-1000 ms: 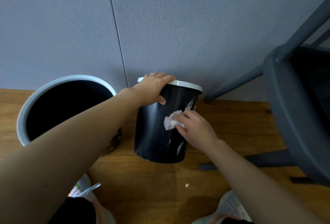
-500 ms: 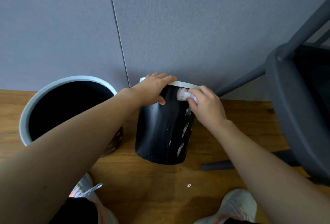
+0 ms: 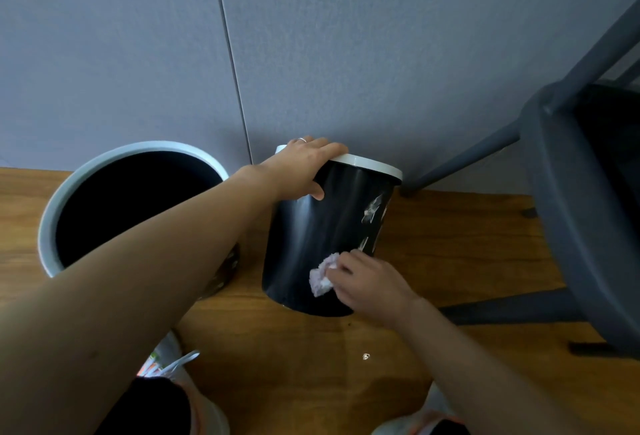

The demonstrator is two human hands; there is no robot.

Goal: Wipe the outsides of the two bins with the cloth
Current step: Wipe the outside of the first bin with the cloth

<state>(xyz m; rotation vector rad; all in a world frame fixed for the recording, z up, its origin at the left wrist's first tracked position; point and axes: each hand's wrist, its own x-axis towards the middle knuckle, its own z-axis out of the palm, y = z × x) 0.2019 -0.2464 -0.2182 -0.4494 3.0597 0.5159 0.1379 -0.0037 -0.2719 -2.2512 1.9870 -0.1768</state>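
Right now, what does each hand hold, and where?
Left hand grips the black bin at its white rim; right hand pinches the cloth.

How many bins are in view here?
2. A small black plastic bin with a white rim stands at centre by the wall; a larger round grey-rimmed bin stands to its left, partly behind the forearm.

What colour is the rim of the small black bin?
White rim, seen in the head view.
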